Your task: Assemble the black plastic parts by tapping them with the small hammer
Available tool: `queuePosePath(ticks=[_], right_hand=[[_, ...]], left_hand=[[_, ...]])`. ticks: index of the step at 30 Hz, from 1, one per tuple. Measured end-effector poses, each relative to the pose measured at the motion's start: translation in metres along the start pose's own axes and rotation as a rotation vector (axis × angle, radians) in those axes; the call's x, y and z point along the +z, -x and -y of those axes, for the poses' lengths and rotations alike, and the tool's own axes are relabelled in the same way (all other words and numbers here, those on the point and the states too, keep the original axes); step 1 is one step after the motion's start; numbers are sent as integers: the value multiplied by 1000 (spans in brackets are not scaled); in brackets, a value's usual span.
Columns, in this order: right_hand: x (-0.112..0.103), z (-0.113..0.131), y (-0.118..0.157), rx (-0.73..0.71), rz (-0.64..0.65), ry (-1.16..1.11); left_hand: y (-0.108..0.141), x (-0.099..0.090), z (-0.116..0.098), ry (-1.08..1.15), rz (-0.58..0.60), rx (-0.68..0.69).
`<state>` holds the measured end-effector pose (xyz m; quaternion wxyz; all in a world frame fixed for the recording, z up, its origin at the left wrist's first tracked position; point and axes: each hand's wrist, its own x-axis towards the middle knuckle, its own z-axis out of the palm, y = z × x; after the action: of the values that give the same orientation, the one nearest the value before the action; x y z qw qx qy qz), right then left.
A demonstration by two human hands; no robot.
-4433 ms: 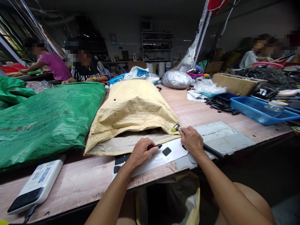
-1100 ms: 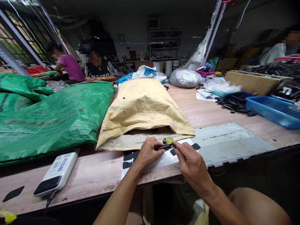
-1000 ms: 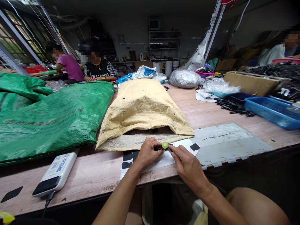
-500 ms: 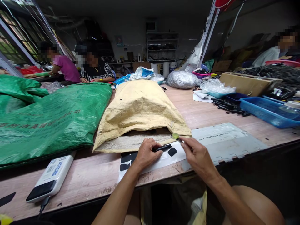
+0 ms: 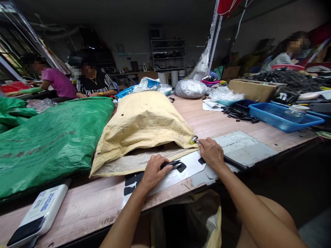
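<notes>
My left hand [image 5: 156, 170] rests at the table's front edge, fingers closed on a slim black piece [image 5: 172, 164] with a split tip. Under it lies a white sheet [image 5: 169, 178] with black rounded patches [image 5: 181, 167] on it. My right hand [image 5: 211, 151] grips a small hammer [image 5: 193, 140] with a metal head and a yellowish face. The hammer's black handle sticks out behind the hand, over a grey metal plate [image 5: 243, 146]. Just beyond both hands is the open mouth of a tan woven sack [image 5: 144, 127].
A green sack [image 5: 57, 137] and a white device with a dark screen [image 5: 38, 213] lie left. To the right are a blue tray [image 5: 284, 119], black parts [image 5: 240, 114] and a cardboard piece [image 5: 254, 90]. Several people sit around the table, one in a purple shirt [image 5: 58, 81].
The view has turned to the right. My right hand has changed its hold on the hammer, and the black handle now shows behind it. My left hand keeps the black piece.
</notes>
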<state>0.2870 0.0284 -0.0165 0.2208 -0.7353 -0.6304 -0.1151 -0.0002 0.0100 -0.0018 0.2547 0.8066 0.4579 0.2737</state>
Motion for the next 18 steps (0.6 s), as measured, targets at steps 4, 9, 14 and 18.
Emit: queuePosePath(ticks=[4, 9, 14, 18], right_hand=[[-2, 2, 1, 11, 7, 23], [-4, 3, 2, 3, 21, 37], [-4, 4, 2, -4, 24, 41], [-4, 3, 2, -8, 26, 41]], left_hand=[[15, -15, -25, 77, 54, -24], [76, -21, -81, 327, 469, -102], [122, 54, -52, 315, 696, -309], [139, 117, 4, 137, 642, -588]])
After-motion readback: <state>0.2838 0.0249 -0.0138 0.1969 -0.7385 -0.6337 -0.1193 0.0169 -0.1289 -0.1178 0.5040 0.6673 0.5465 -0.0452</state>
